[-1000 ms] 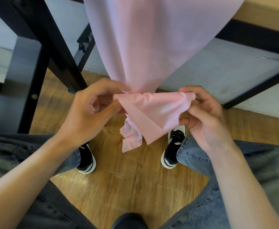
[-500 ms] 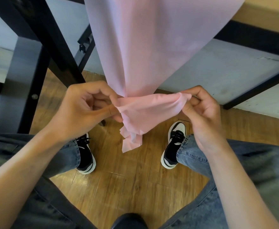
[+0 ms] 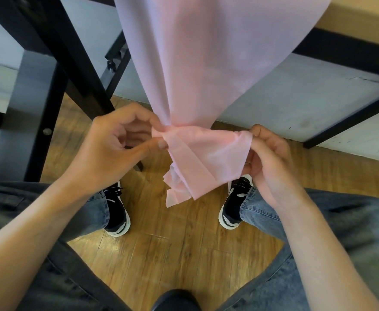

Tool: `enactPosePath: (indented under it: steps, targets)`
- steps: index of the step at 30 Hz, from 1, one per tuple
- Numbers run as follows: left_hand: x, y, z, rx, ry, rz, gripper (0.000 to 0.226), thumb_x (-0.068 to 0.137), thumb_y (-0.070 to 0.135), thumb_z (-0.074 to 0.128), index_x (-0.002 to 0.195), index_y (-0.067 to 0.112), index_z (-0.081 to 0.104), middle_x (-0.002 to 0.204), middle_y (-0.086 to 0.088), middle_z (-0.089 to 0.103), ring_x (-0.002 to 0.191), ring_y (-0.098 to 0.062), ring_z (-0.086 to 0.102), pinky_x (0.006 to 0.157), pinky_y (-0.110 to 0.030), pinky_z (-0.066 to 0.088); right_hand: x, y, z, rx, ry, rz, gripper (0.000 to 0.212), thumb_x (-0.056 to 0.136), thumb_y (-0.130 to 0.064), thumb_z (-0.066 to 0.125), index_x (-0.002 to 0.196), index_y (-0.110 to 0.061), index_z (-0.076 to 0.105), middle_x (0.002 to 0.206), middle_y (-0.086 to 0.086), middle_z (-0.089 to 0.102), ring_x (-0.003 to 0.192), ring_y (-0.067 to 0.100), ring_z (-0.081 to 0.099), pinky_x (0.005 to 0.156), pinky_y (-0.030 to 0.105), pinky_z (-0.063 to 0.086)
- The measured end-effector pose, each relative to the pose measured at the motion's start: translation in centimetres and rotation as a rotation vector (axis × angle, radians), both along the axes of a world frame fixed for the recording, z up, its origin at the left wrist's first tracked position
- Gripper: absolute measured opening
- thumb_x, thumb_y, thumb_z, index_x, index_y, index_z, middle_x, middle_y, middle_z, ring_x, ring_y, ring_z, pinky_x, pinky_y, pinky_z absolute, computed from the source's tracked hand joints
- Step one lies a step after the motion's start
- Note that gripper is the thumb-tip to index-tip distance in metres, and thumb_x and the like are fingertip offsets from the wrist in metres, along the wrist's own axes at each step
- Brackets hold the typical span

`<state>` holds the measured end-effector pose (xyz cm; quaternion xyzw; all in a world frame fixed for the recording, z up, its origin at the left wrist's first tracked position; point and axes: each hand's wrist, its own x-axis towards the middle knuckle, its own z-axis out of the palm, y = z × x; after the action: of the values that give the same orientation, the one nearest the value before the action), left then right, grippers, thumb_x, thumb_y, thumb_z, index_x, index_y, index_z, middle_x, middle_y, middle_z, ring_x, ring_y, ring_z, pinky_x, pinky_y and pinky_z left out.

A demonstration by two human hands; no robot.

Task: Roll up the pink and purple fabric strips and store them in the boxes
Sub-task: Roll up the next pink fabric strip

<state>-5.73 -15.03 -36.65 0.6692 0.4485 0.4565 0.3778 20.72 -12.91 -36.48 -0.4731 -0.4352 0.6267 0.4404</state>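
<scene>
A long pink fabric strip [image 3: 206,63] hangs down from above the frame, narrowing to a gathered point between my hands. Its lower end is folded over into a loose flap [image 3: 204,158] with crumpled tails dangling below. My left hand [image 3: 116,149] pinches the left corner of the fold between thumb and fingers. My right hand [image 3: 269,158] pinches the right corner with thumb and forefinger. No purple strip and no boxes are in view.
Below my hands are my knees in jeans, black and white shoes [image 3: 116,212] and a wooden floor [image 3: 172,250]. Black table legs [image 3: 71,63] stand at the left, a black frame bar [image 3: 350,117] at the right. A pale wall [image 3: 296,104] runs behind the strip.
The folded flap has been drawn wider again between my hands after being bunched tighter half a second ago. My right hand has shifted slightly right; both pinches are kept.
</scene>
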Motion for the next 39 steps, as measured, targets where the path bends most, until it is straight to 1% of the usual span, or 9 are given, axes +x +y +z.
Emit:
enactPosePath:
  steps: [3,8,12,19,24,27,31,34,39]
  targets:
    - [0.3,-0.1,-0.1,0.050,0.045,0.023,0.021,0.087,0.006,0.071,0.105,0.006,0.062,0.118,-0.002,0.072,0.111,-0.017,0.071,0.083,-0.038,0.063,0.1,0.1,0.0,-0.030,0.092,0.012,0.031,0.101,0.007,0.039,0.074,-0.009,0.045,0.060,-0.004,0.059,0.054,0.008,0.059,0.043,0.020,0.048]
    - [0.2,-0.3,-0.6,0.130,0.103,0.077,0.019,0.093,0.016,0.071,0.102,0.002,0.062,0.107,-0.007,0.074,0.097,-0.015,0.075,0.073,-0.038,0.064,0.3,0.0,-0.1,-0.006,0.137,0.018,0.036,0.100,0.008,0.040,0.102,-0.015,0.068,0.062,-0.001,0.062,0.056,0.009,0.061,0.048,0.022,0.052]
    - [0.1,0.0,-0.7,0.212,0.159,0.030,0.023,0.094,0.012,0.068,0.115,0.009,0.058,0.107,-0.009,0.071,0.094,-0.016,0.074,0.071,-0.038,0.063,0.4,0.1,-0.3,-0.012,0.167,0.034,0.051,0.099,0.007,0.041,0.078,-0.019,0.079,0.066,-0.001,0.065,0.058,0.009,0.065,0.049,0.021,0.054]
    - [0.2,0.2,-0.1,0.175,0.047,0.000,0.032,0.090,-0.004,0.065,0.119,0.008,0.063,0.106,-0.007,0.069,0.094,-0.004,0.070,0.075,-0.009,0.053,1.0,0.4,-0.4,0.036,0.121,0.039,0.037,0.094,-0.002,0.052,0.086,-0.024,0.081,0.076,0.003,0.073,0.063,0.015,0.072,0.054,0.023,0.058]
    - [-0.1,0.3,-0.2,0.054,-0.140,-0.043,0.033,0.089,-0.007,0.064,0.116,0.012,0.066,0.102,-0.001,0.076,0.098,-0.018,0.074,0.083,-0.025,0.060,1.5,0.1,-0.3,0.320,-0.118,-0.005,0.041,0.098,0.007,0.055,0.097,-0.025,0.081,0.085,0.003,0.077,0.068,0.024,0.074,0.058,0.029,0.060]
    - [-0.4,0.5,-0.4,-0.027,-0.236,-0.070,0.023,0.090,0.000,0.064,0.106,0.014,0.072,0.101,0.003,0.077,0.096,-0.022,0.075,0.080,-0.030,0.062,1.8,0.1,-0.1,0.407,-0.134,0.000,0.041,0.095,0.010,0.057,0.096,-0.023,0.080,0.083,0.000,0.076,0.070,0.024,0.074,0.058,0.030,0.060]
    - [-0.5,0.5,-0.3,-0.112,-0.369,-0.071,0.020,0.090,0.014,0.069,0.105,0.024,0.077,0.101,0.000,0.077,0.093,-0.024,0.076,0.076,-0.031,0.064,1.4,0.0,-0.1,0.348,0.027,0.054,0.031,0.085,-0.003,0.063,0.088,-0.028,0.083,0.075,-0.001,0.072,0.064,0.019,0.068,0.052,0.027,0.057]
    - [-0.6,0.5,-0.3,-0.144,-0.422,-0.083,0.018,0.089,0.024,0.073,0.106,0.025,0.079,0.105,0.000,0.077,0.097,-0.024,0.075,0.076,-0.031,0.063,1.2,0.1,-0.3,0.253,0.129,0.096,0.041,0.085,0.003,0.054,0.079,-0.025,0.082,0.074,-0.002,0.070,0.068,0.014,0.066,0.050,0.024,0.056]
    - [-0.8,0.7,-0.4,-0.208,-0.407,-0.083,0.019,0.085,0.028,0.075,0.104,0.028,0.079,0.108,-0.002,0.077,0.103,-0.026,0.074,0.080,-0.032,0.063,2.3,0.4,-0.6,0.154,0.216,0.232,0.035,0.083,-0.004,0.051,0.093,-0.019,0.082,0.084,0.001,0.075,0.075,0.015,0.073,0.061,0.027,0.061]
